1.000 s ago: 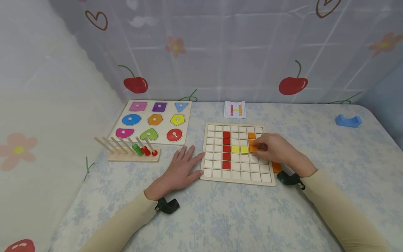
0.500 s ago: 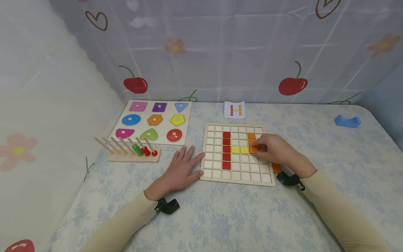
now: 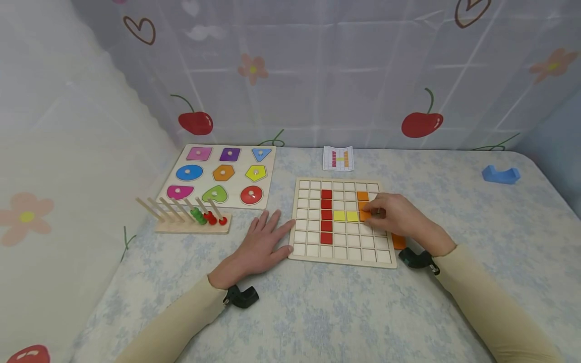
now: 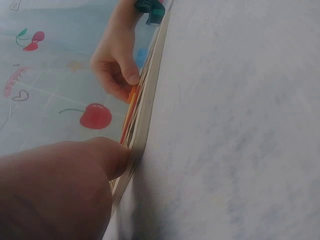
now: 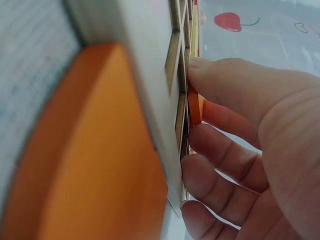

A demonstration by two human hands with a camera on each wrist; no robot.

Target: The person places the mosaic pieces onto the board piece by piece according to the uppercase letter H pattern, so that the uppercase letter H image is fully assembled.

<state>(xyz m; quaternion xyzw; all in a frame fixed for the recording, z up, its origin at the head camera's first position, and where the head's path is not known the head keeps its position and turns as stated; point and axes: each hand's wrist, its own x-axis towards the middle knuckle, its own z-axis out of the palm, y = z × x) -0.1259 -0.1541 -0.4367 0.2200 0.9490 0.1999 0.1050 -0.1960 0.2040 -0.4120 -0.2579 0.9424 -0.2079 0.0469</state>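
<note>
A wooden grid board (image 3: 340,254) lies on the table in the head view. Several red tiles (image 3: 326,215) form a column on it, with two yellow tiles (image 3: 339,216) to their right. Further right, orange tiles (image 3: 362,195) begin another column. Between thumb and fingers my right hand (image 3: 399,217) pinches an orange tile (image 5: 194,107), tilted at its cell beside the yellow ones; the fingers partly cover it. My left hand (image 3: 258,249) rests spread on the table, thumb and index finger touching the board's left edge.
An orange piece (image 3: 399,241) lies against the board's right edge. Behind the board is a pattern card (image 3: 338,158). To the left are a shape puzzle (image 3: 240,177) and a peg stand (image 3: 192,228) with beads. A blue block (image 3: 501,175) sits far right.
</note>
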